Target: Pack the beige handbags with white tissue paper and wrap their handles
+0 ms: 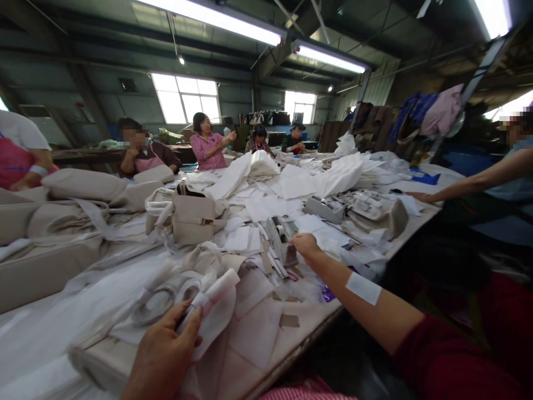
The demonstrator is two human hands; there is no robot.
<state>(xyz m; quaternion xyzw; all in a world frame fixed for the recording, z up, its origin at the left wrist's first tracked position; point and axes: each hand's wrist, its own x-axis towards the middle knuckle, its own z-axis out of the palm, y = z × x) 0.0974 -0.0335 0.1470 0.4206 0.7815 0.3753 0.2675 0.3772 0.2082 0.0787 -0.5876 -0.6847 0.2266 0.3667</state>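
Observation:
My left hand is closed round a strap wrapped in white packing sheet, thumb on top. Under it lies a beige handbag, with a coiled strap resting on it. My right hand reaches forward to a grey tape dispenser. Its fingers are pinched at the dispenser's near right side; what they grip is too small to make out. A piece of white sheet is stuck on my right forearm.
White packing sheets are heaped across the table. A finished beige bag stands beyond my left hand, more bags at left. A second tape dispenser is at right. Several people sit or stand around; one person's arm rests at right.

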